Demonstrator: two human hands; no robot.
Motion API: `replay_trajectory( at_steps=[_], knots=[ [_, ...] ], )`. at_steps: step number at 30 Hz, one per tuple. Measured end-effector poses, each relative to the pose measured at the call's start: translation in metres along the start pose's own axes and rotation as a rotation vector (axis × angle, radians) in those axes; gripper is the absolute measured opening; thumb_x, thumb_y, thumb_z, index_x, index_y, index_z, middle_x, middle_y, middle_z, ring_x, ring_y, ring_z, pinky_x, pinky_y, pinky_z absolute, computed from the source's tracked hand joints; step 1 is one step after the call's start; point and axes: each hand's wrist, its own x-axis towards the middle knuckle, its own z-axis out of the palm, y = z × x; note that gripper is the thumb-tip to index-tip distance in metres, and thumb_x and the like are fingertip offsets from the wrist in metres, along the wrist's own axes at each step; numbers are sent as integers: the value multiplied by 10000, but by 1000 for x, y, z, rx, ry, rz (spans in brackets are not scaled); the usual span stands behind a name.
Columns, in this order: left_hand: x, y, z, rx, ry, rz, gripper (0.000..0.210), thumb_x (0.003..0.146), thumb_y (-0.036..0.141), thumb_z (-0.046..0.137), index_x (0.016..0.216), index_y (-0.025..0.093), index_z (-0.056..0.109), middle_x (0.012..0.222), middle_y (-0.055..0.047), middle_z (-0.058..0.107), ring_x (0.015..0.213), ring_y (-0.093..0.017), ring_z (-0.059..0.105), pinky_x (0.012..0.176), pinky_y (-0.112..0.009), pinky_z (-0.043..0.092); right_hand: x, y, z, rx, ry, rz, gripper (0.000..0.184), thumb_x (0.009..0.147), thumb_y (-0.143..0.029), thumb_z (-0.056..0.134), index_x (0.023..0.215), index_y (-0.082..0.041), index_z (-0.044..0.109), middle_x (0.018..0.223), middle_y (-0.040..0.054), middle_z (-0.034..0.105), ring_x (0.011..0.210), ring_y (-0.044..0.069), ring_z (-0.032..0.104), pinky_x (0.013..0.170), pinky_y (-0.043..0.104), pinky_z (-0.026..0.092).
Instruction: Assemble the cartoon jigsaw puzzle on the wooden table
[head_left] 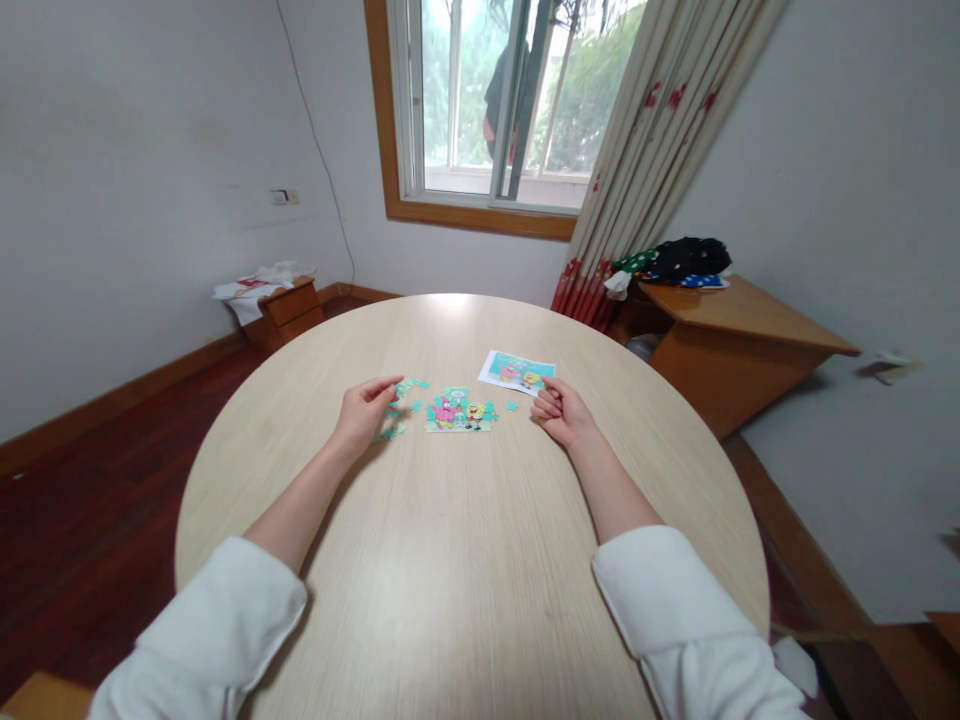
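A partly joined jigsaw puzzle [454,414] lies on the round table, showing a pink starfish figure and a yellow square figure. My left hand [366,412] is just left of it, thumb and forefinger pinched together above loose puzzle pieces [391,432]; whatever lies between the fingertips is too small to tell. My right hand [561,412] has its fingers curled in, the forefinger at the lower right corner of a printed reference picture [511,372]. Whether it holds anything is hidden. One single puzzle piece [512,406] rests between the puzzle and my right hand.
The pale wooden round table [420,580] fills the middle of the view. Beyond it are a window [465,100] and a long curtain [660,130]. A wooden desk [757,315] with dark cloth stands at right, a small cabinet [296,305] at left.
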Motion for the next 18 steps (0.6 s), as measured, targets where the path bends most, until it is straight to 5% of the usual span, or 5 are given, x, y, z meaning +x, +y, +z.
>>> replay_trajectory(
  at_steps=[18],
  knots=[
    [-4,8,4,-64,-23,-111,379,469,329,765,771,112,692,616,-12,621,537,-117,570,572,-275,471,0,0,-1,-5,-10,0,463,767,-167,582,526,-199,189,331,-111,225,288,26,147,298,154,200]
  ],
)
